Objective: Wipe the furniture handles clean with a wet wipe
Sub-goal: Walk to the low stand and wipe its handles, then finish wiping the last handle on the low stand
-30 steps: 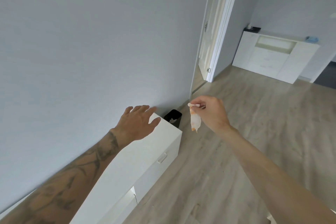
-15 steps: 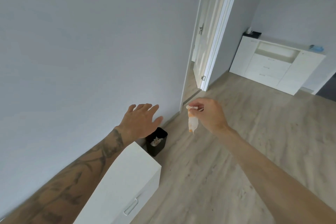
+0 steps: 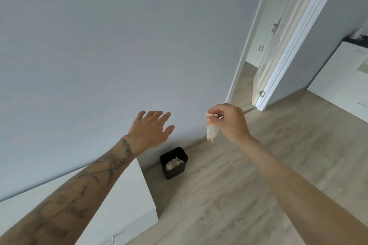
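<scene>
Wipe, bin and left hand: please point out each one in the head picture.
wipe [image 3: 211,132], head view, on its hanging lower part.
bin [image 3: 176,173], head view, on its black front wall.
left hand [image 3: 148,131], head view, on the back of the hand.

Matt black plastic bin [image 3: 173,163], wood-grain floor [image 3: 229,195]

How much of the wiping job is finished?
Some looks done: crumpled wipes already lie in the black bin. In hand: the right hand pinches a stained wipe; the left hand is open. Left: binning it, probably. Whether more wiping remains can't be told.
</scene>
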### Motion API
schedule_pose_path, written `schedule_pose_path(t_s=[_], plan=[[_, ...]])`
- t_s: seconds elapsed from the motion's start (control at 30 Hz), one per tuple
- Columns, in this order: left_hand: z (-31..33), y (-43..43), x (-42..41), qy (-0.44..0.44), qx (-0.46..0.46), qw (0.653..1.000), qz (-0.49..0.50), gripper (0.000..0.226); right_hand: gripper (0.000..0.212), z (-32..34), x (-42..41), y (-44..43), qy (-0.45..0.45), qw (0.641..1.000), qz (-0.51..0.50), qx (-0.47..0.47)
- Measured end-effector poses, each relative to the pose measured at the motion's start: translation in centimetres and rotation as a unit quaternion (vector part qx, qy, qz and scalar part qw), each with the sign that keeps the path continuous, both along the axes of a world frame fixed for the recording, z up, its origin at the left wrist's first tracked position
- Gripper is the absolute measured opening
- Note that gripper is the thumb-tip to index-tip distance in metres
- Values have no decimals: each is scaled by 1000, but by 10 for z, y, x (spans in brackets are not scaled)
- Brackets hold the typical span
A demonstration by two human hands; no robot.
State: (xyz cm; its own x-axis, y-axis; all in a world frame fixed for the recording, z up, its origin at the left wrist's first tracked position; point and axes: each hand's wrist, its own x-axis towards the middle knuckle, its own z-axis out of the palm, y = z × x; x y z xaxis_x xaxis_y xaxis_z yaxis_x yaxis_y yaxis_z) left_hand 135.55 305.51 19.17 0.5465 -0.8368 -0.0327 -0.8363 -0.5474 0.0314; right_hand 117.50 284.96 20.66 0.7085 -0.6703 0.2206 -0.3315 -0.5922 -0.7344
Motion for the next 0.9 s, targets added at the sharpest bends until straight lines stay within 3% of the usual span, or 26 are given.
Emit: schedule_pose_path(t_s=[0.5, 0.7, 0.9], plan=[[-117, -160, 110, 62, 0, 988, 140, 62, 15, -108, 175, -185, 48, 992, 108, 45], [-203, -190, 146, 102, 24, 973, 205, 62, 20, -215, 238, -223, 101, 982, 146, 67], [-329, -215, 168, 133, 43, 959, 246, 59, 13, -370, 282, -246, 146, 971, 172, 80]])
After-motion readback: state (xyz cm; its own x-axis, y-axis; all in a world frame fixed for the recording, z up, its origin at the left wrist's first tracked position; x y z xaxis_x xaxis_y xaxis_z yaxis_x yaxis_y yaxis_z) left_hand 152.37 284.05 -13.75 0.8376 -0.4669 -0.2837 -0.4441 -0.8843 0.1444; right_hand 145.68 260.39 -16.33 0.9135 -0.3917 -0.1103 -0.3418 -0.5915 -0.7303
